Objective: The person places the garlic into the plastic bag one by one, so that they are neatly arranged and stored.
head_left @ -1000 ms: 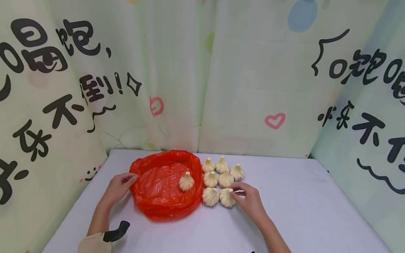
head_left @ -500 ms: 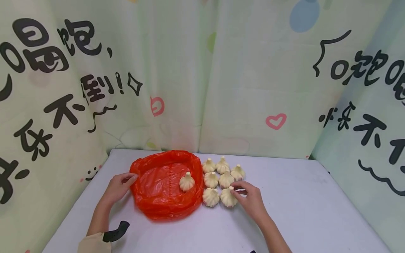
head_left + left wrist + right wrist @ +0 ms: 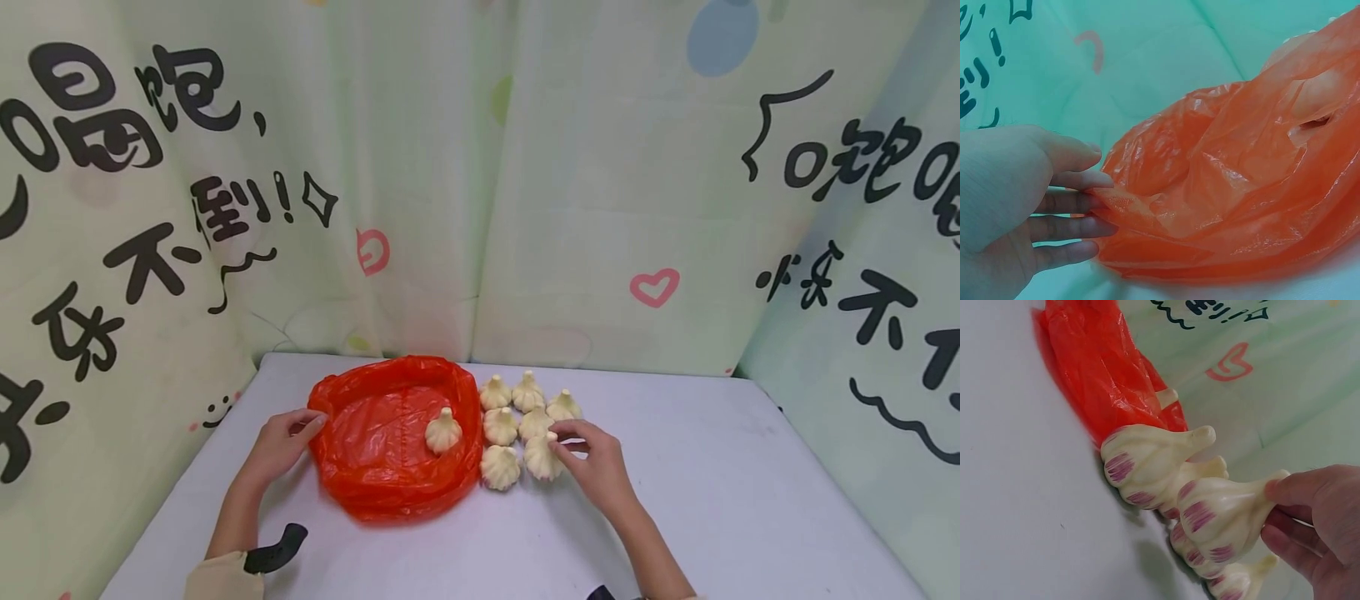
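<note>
In the head view my right hand (image 3: 594, 460) pinches the stem of a garlic bulb (image 3: 542, 457), raised a little off the table. The right wrist view shows this garlic bulb (image 3: 1222, 515), white with purple streaks, held between thumb and fingers. A red plastic bag (image 3: 405, 500) lies spread wide with its rim rolled, and one garlic bulb (image 3: 443, 432) sits inside. My left hand (image 3: 279, 446) is at the bag's left rim. In the left wrist view its fingers (image 3: 1063, 228) are nearly straight, their tips touching the red film, the thumb apart from it.
Several more garlic bulbs (image 3: 499, 426) stand in rows against the bag's right side, close to my right hand. The white table (image 3: 720, 483) ends at a printed curtain (image 3: 570, 208) behind and at both sides.
My right hand has lifted the near right garlic bulb slightly from its place in the row. My left hand and the red bag have stayed put.
</note>
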Motion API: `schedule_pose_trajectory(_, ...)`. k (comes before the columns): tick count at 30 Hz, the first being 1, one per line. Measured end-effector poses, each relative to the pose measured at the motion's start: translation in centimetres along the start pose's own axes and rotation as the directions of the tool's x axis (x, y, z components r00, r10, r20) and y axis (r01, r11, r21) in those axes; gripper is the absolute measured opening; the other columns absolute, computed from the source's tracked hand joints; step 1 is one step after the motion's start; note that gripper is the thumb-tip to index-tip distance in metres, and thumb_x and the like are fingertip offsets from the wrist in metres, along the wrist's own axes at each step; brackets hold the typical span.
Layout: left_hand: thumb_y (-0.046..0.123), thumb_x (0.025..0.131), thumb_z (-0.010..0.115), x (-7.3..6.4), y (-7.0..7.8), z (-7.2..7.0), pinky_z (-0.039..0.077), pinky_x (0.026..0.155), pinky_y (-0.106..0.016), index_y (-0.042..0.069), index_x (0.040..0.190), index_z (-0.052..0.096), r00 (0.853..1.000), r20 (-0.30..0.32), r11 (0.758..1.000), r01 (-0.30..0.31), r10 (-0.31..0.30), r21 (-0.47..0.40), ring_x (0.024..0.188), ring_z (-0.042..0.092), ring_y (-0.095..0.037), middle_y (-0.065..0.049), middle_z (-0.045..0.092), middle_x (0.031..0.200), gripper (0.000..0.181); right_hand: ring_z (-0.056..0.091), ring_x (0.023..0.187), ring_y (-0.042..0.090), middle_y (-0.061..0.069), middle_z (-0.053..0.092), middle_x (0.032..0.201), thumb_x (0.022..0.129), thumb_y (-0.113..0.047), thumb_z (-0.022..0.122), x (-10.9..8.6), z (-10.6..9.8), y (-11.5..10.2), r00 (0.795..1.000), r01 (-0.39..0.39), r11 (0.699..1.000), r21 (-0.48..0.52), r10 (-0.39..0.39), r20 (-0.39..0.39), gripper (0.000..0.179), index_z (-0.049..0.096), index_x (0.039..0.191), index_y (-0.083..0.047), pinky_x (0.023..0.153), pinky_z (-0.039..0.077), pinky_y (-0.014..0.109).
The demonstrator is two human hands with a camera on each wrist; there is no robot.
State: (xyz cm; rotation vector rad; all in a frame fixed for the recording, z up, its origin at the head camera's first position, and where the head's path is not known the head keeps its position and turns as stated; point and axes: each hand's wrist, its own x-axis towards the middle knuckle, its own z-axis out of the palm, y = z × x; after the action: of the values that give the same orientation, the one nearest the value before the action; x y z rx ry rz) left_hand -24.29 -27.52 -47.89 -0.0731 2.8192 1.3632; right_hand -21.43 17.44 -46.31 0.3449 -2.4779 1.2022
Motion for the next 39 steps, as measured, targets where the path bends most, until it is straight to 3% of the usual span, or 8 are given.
schedule_pose_trajectory(21, 0.037, 0.099, 0.052, -0.2, 0.3, -0.1, 0.057, 0.089, -0.039, 0.005, 0.129, 0.059, 1.000, 0.009, 1.000, 0.004, -0.004, -0.007, 0.111, 0.057, -0.029, -0.018, 0.062, 0.124, 0.045, 0.069, 0.085, 0.017, 0.006, 0.071, 0.097, 0.080, 0.000, 0.075, 2.0, 0.1, -1.4, 0.993, 0.094, 0.993, 0.078, -0.088, -0.078, 0.021, 0.070, 0.099, -0.007, 0.073, 0.058, 0.022)
schedule_pose_trajectory(27, 0.035, 0.099, 0.053, -0.1, 0.3, 0.0, 0.057, 0.089, -0.039, 0.004, 0.129, 0.059, 1.000, 0.010, 1.000, 0.005, -0.005, 0.002, 0.111, 0.057, -0.029, -0.018, 0.062, 0.124, 0.043, 0.069, 0.086, 0.022, 0.007, 0.071, 0.098, 0.081, 0.000, 0.074, 2.4, 0.5, -1.4, 0.991, 0.118, 0.989, 0.092, -0.111, -0.080, 0.021, 0.069, 0.101, -0.004, 0.073, 0.059, 0.025)
schedule_pose_trajectory(39, 0.037, 0.099, 0.052, -0.1, 0.3, 0.0, 0.056, 0.090, -0.039, 0.005, 0.129, 0.059, 1.000, 0.007, 1.000, -0.002, 0.002, 0.003, 0.110, 0.057, -0.028, -0.018, 0.062, 0.123, 0.045, 0.069, 0.087, 0.021, 0.008, 0.071, 0.099, 0.082, -0.001, 0.073, 3.4, 1.1, -3.0, 0.991, 0.121, 0.989, 0.087, -0.115, -0.067, 0.021, 0.068, 0.102, -0.005, 0.074, 0.058, 0.021)
